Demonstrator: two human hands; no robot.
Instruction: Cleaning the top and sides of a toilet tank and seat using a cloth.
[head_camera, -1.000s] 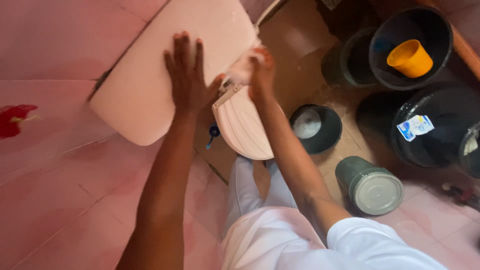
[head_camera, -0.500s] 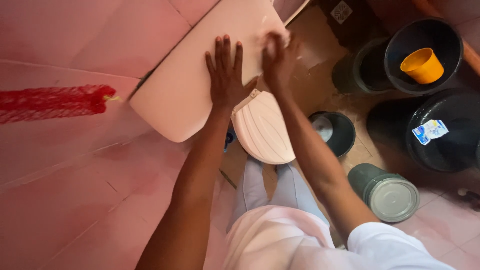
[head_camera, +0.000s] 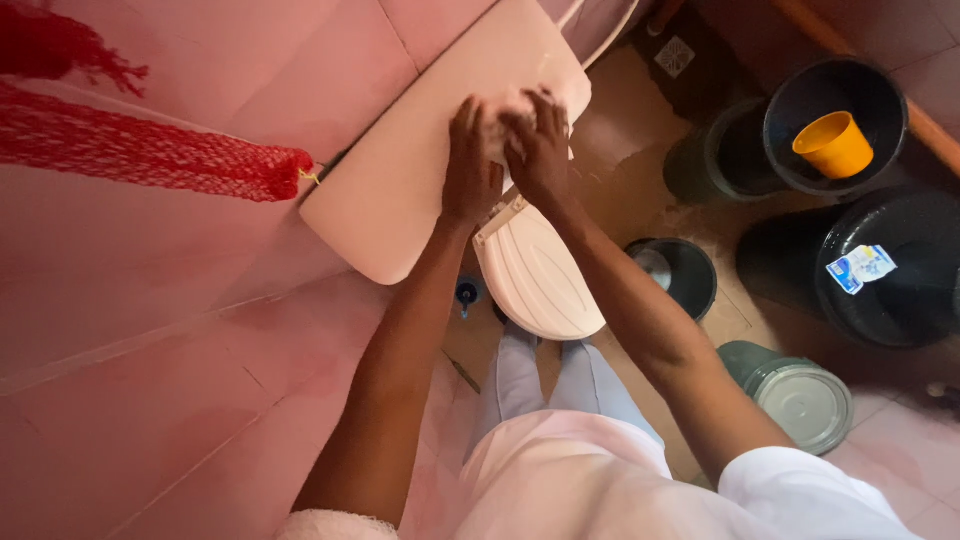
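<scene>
I look down on a pale pink toilet cistern (head_camera: 390, 200) set against a pink tiled wall. My left hand (head_camera: 470, 165) lies flat on its lid, fingers spread a little, holding nothing. My right hand (head_camera: 542, 150) is right beside it at the lid's near edge, pressed over a pale cloth (head_camera: 507, 108) that shows between the two hands. Below the hands is the closed pink toilet seat lid (head_camera: 540, 275). My white-clad legs stand in front of the bowl.
A red net (head_camera: 150, 150) hangs on the wall at the left. On the brown floor to the right stand a black bucket (head_camera: 880, 75) holding an orange cup (head_camera: 832, 143), a large black bin (head_camera: 900, 290), a small black bucket (head_camera: 690, 290) and a grey tin (head_camera: 800, 400).
My right hand has slid from the cistern's side up onto its lid, next to my left hand. The view has shifted left, showing more of the red net.
</scene>
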